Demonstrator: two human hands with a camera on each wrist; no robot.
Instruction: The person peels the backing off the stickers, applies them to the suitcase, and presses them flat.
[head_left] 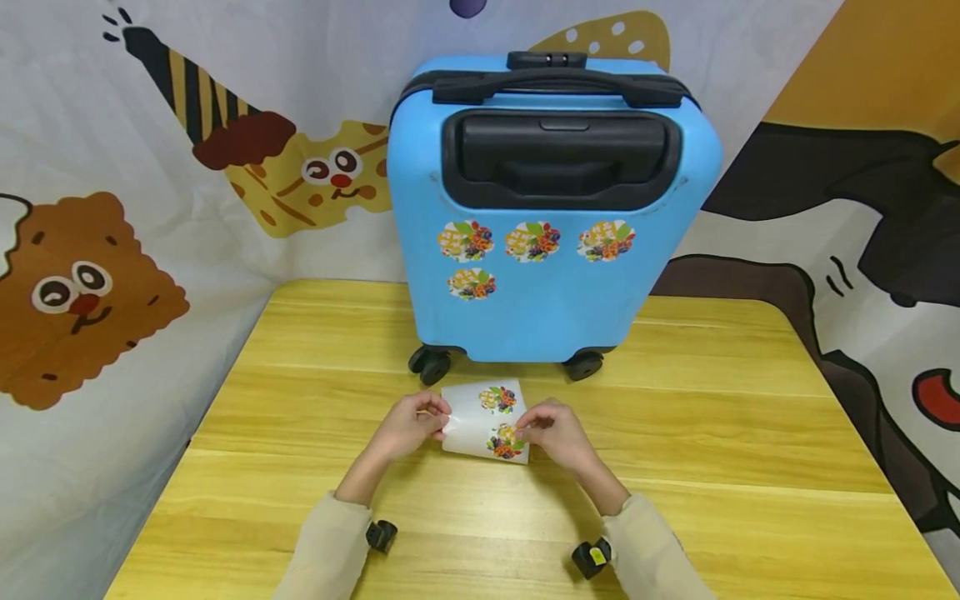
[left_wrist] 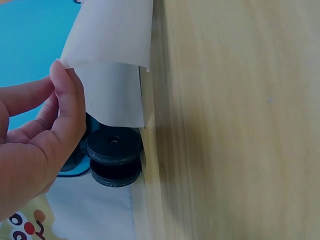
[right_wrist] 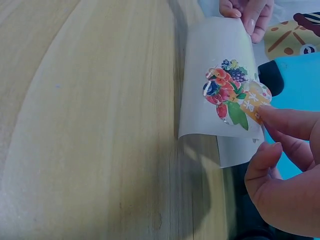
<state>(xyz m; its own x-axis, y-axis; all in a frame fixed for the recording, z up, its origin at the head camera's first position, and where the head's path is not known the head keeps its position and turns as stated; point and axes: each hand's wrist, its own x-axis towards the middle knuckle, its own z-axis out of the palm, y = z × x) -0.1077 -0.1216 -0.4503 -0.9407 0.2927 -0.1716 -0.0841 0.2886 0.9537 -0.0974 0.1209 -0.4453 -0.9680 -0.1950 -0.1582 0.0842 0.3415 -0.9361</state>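
Note:
My left hand (head_left: 408,425) pinches the left edge of a curved white sticker sheet (head_left: 462,421). In the left wrist view, thumb and fingers (left_wrist: 67,87) meet at the sheet's corner, and its plain back shows. Two round fruit stickers sit on its front: an upper fruit sticker (head_left: 497,399) and a lower fruit sticker (head_left: 504,443). My right hand (head_left: 555,433) is at the sheet's right side with bent fingers. A fingertip meets the yellow edge of the lower sticker (right_wrist: 230,92), and the right wrist view shows another fingertip just below, slightly apart.
A blue suitcase (head_left: 540,300) stands upright on the wooden table (head_left: 712,450), just behind the sheet. Several matching fruit stickers are on its front, and black wheels (head_left: 431,364) are underneath. A cloth with cartoon prints (head_left: 225,242) hangs behind.

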